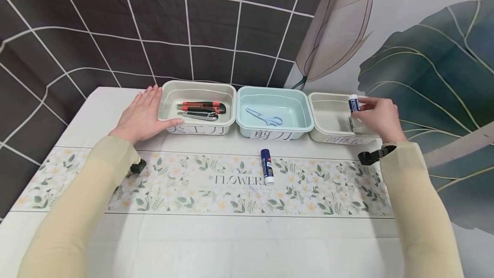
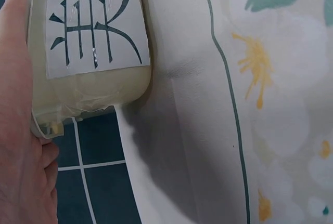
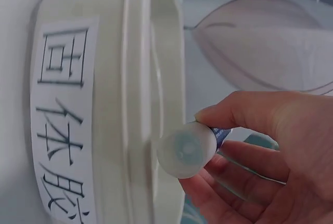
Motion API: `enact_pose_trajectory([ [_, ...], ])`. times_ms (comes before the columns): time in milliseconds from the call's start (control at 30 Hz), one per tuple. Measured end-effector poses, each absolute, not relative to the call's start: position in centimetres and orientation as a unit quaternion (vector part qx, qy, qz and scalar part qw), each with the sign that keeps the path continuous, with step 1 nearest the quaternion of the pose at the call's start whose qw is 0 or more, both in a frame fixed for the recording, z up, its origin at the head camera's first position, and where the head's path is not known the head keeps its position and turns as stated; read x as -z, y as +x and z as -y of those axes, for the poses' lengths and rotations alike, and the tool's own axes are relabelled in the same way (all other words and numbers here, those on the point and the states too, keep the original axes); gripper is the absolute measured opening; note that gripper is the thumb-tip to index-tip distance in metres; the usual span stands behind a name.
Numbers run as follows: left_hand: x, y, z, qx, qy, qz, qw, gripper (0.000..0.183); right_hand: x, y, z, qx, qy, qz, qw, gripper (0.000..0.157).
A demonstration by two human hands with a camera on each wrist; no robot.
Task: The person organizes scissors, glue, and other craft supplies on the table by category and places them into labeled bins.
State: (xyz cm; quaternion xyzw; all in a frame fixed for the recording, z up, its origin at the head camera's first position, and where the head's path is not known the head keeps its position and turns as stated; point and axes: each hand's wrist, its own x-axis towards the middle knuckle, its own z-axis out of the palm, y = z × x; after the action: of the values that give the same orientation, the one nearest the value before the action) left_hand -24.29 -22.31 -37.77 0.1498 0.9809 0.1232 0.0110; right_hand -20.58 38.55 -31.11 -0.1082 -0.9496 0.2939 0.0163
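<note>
My right hand [image 1: 380,117] pinches a glue stick [image 1: 353,104] between thumb and fingers, above the right-hand cream bin [image 1: 328,113]. Seen from the right wrist, the white end of this glue stick [image 3: 186,151] faces the camera beside the bin's rim. My left hand [image 1: 140,117] rests against the left side of another cream bin [image 1: 170,110], its fingers stretched out and the thumb over the front rim. Several utility knives [image 1: 201,110] lie in that bin, some red and black, one grey. A second glue stick [image 1: 267,166], blue with a white end, lies on the table.
Between the two cream bins stands a light blue bin [image 1: 302,119] with blue-handled scissors [image 1: 264,117] inside. All three bins carry paper labels in Chinese characters. A flowered runner [image 1: 173,183] crosses the white table [image 1: 231,248]. A dark gridded cloth [image 1: 162,16] hangs behind.
</note>
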Motion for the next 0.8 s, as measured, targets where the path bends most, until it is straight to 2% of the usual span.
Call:
enact_pose_trajectory([
  [300, 37.8, -24.3, 22.3, -0.123, 0.15, -0.981, 0.01, 0.123, 32.6, -22.1, -39.6, -0.284, -0.128, 0.95, -0.015, 0.057],
  [800, 38.0, -24.4, 22.4, -0.124, 0.149, -0.981, 0.011, 0.123, 33.0, -22.3, -38.9, -0.272, -0.147, 0.951, 0.002, 0.059],
])
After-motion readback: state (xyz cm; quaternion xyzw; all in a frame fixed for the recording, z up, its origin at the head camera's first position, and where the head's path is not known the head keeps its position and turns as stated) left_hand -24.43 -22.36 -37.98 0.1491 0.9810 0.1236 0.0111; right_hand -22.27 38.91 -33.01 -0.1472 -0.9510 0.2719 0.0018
